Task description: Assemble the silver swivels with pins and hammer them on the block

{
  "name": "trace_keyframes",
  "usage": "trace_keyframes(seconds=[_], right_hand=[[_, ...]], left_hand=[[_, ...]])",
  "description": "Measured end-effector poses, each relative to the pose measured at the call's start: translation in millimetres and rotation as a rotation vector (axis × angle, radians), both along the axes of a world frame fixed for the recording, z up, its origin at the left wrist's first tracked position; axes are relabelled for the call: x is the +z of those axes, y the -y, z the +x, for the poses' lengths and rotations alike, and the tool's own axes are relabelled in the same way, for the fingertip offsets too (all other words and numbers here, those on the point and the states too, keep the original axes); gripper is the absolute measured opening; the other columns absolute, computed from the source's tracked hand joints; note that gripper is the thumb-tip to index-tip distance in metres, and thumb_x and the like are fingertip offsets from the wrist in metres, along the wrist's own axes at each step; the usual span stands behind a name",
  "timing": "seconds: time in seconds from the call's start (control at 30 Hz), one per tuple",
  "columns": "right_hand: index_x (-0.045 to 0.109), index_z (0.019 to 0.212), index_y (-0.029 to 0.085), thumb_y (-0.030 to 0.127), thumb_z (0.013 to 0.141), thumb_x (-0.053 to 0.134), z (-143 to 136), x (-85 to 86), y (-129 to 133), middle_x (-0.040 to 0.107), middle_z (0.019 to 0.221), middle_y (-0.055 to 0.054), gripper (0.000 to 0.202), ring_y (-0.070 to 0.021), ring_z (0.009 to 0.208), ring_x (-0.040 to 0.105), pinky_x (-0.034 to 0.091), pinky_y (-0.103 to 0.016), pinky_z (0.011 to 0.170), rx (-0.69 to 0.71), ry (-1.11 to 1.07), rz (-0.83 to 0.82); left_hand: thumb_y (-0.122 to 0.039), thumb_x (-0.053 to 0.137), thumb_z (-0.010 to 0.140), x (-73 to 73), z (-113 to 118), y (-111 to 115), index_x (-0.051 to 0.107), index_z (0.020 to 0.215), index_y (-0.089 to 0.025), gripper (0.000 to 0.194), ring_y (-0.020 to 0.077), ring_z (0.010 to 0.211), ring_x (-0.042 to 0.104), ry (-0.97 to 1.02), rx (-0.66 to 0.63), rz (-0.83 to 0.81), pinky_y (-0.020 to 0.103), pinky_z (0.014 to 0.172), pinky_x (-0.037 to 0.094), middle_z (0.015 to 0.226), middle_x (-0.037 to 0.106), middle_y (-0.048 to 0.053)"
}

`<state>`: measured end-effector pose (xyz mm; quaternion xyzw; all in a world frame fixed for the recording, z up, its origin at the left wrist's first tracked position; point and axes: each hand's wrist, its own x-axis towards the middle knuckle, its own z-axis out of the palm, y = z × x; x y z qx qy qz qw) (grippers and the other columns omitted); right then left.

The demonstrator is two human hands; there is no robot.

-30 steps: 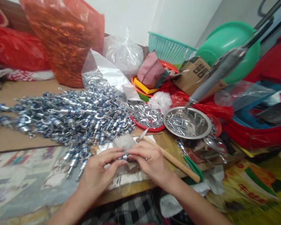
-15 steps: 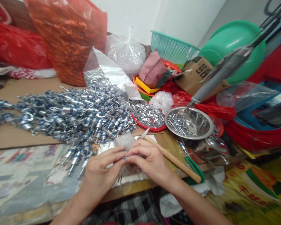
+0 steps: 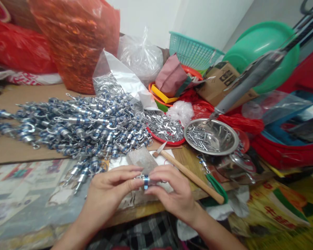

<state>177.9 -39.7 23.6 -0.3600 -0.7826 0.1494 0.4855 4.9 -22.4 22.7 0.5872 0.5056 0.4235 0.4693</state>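
Between my hands, just above the table's front edge, is a small silver metal fitting with a blue band (image 3: pixel 146 181). The fingers and thumb of my left hand (image 3: pixel 106 187) pinch its left end. My right hand (image 3: pixel 173 185) closes on its right end, and the fingertips partly cover it. Right behind the hands lies a grey block (image 3: pixel 142 158) on white paper. A hammer (image 3: pixel 195 176) rests beside the block, its wooden handle slanting toward the front right. To the left, a big pile of similar blue-and-silver fittings (image 3: pixel 83 125) covers the cardboard.
A red tray (image 3: pixel 169 142) of small metal pieces stands beyond the hammer. Next to it, a steel bowl (image 3: pixel 236 142) holds metal pins. A grey lever handle (image 3: pixel 247 80) slants above the bowl. An orange bag (image 3: pixel 78 45) and a green basket (image 3: pixel 193 52) are behind.
My hands have drawn slightly apart, so the blue-banded fitting between them now shows. More of the grey block and hammer head is uncovered.
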Motion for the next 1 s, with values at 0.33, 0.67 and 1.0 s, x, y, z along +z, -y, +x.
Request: trace_keyframes(seconds=[0.33, 0.67, 1.0], right_hand=[[0.065, 0.089, 0.006, 0.008, 0.085, 0.044, 9, 11.6, -1, 0.067, 0.088, -0.013, 0.021, -0.0197, 0.094, 0.059, 0.052, -0.029, 0.076, 0.136, 0.335, 0.386], [0.071, 0.084, 0.015, 0.009, 0.072, 0.063, -9, 1.1, 6, 0.068, 0.080, -0.009, 0.015, -0.0137, 0.066, 0.064, 0.053, -0.021, 0.058, -0.028, -0.077, 0.007], [0.071, 0.083, 0.019, 0.021, 0.077, 0.060, 21, 12.4, -42, 0.069, 0.079, -0.003, 0.012, -0.0123, 0.075, 0.063, 0.051, -0.021, 0.069, -0.125, 0.272, -0.336]], left_hand=[[-0.026, 0.067, 0.065, 16.9, -10, -1, 0.071, 0.061, -0.026, 0.006, 0.0168, 0.080, 0.064, -0.088, -0.139, 0.091, 0.026, 0.078, 0.046, 0.084, 0.071, 0.000], [-0.038, 0.067, 0.065, -1.4, 0, 6, 0.073, 0.074, -0.021, 0.020, 0.0212, 0.073, 0.066, 0.076, 0.051, -0.142, 0.031, 0.071, 0.052, 0.077, 0.074, 0.003], [-0.032, 0.065, 0.070, -12.7, 2, 7, 0.036, 0.129, -0.023, 0.066, 0.0193, 0.090, 0.063, 0.295, -0.055, -0.194, 0.027, 0.078, 0.052, 0.089, 0.066, 0.003]])
